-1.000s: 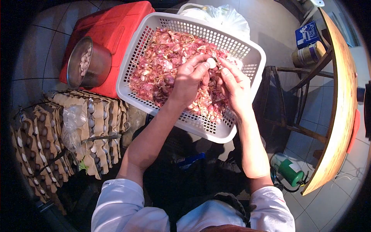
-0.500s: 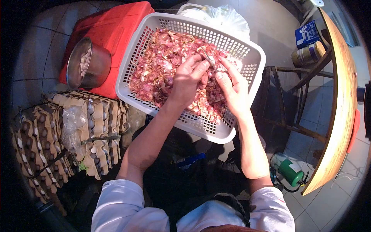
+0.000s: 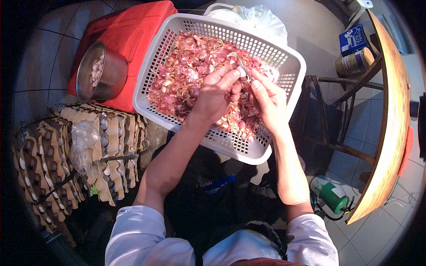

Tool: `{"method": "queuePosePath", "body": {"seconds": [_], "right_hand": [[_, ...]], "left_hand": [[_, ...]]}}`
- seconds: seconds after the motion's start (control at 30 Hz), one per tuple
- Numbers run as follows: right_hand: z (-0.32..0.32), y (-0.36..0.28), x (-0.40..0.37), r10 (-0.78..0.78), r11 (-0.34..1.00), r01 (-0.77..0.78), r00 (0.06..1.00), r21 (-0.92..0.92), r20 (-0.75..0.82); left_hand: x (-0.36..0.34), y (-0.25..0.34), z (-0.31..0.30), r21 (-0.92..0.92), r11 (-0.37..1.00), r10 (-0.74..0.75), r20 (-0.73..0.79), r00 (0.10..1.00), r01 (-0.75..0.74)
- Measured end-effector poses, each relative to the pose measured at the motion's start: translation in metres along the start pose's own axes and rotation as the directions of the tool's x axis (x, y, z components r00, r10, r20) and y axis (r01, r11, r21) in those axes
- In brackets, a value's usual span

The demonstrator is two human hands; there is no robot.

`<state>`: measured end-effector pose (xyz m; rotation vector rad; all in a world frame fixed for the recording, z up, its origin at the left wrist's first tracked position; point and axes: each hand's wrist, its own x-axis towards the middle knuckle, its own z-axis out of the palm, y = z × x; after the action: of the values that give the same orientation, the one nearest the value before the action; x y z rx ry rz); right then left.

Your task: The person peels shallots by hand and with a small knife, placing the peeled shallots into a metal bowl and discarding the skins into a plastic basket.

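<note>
A grey perforated basket [image 3: 288, 91] holds a heap of red shallots and loose skins [image 3: 191, 57]. Above the heap, my left hand [image 3: 219, 91] pinches a small pale shallot [image 3: 242, 72] between thumb and fingers. My right hand [image 3: 267, 98] is close beside it, its thumb and fingers closed around a small knife, whose thin blade [image 3: 240, 62] shows near the shallot. The knife's handle is mostly hidden by my right hand.
A metal pot [image 3: 111, 76] with peeled pieces stands on a red box [image 3: 142, 31] at the left. Below it are stacked egg trays [image 3: 113, 150]. A wooden table [image 3: 390, 115], a green cylinder [image 3: 333, 195] and a plastic bag [image 3: 266, 24] are also around.
Both hands have shifted slightly. The shallot now shows more plainly at my left fingertips, and the blade has changed its angle. My right fingers are drawn closer in.
</note>
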<state>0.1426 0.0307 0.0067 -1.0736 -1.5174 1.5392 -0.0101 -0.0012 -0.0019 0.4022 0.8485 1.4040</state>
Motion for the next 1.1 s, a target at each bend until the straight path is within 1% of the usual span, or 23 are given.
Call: {"method": "queuePosePath", "body": {"seconds": [0.03,0.1,0.13,0.2,0.37,0.47,0.57,0.67,0.77,0.87,0.97,1.07,1.1], "right_hand": [[-0.002,-0.003,0.000,0.117,0.990,-0.118,0.993,0.075,0.018],[-0.005,-0.003,0.000,0.240,0.950,-0.248,0.969,0.188,0.063],[-0.006,-0.001,0.001,0.248,0.938,-0.260,0.965,0.230,0.081],[-0.006,-0.002,0.000,0.215,0.935,-0.230,0.973,0.271,0.083],[0.005,-0.005,-0.001,-0.005,0.967,0.003,1.000,0.255,0.008],[0.003,0.001,0.000,-0.054,0.992,0.052,0.999,0.117,0.011],[0.001,0.002,0.000,-0.042,0.996,0.039,0.999,0.079,0.034],[0.002,0.001,-0.001,-0.050,0.992,0.045,0.998,0.114,0.045],[0.001,0.005,0.000,-0.096,0.995,0.097,0.995,-0.037,0.027],[0.002,0.001,-0.001,-0.083,0.996,0.084,0.996,-0.018,0.020],[0.002,0.002,-0.002,-0.102,0.988,0.102,0.995,-0.111,0.010],[0.003,0.005,0.000,-0.165,0.981,0.162,0.986,-0.108,-0.025],[0.002,0.006,0.000,-0.156,0.981,0.153,0.987,-0.118,-0.022]], "left_hand": [[0.000,-0.001,-0.001,-0.024,1.000,-0.001,0.003,1.000,0.001],[0.000,-0.002,-0.001,-0.048,0.999,-0.008,0.001,1.000,0.008],[-0.001,-0.002,-0.001,-0.047,0.999,-0.013,-0.004,1.000,0.013],[-0.001,-0.002,0.000,-0.048,0.999,-0.019,-0.003,1.000,0.019],[-0.001,-0.001,0.003,-0.030,1.000,0.005,0.020,1.000,-0.005],[-0.001,-0.002,0.001,-0.039,0.999,0.008,0.024,1.000,-0.007],[-0.002,0.000,0.003,-0.020,1.000,-0.003,0.003,1.000,0.003],[-0.002,0.001,0.002,-0.025,1.000,0.004,0.025,1.000,-0.004],[-0.002,-0.001,0.003,0.045,0.999,0.005,-0.011,1.000,-0.005],[-0.004,-0.001,0.004,0.114,0.993,0.008,-0.002,1.000,-0.008],[-0.006,0.000,0.006,0.159,0.987,0.033,-0.027,0.999,-0.028],[-0.009,0.000,0.011,0.219,0.976,0.009,-0.072,0.997,0.007],[-0.008,-0.001,0.012,0.209,0.978,0.014,-0.061,0.998,-0.001]]}}
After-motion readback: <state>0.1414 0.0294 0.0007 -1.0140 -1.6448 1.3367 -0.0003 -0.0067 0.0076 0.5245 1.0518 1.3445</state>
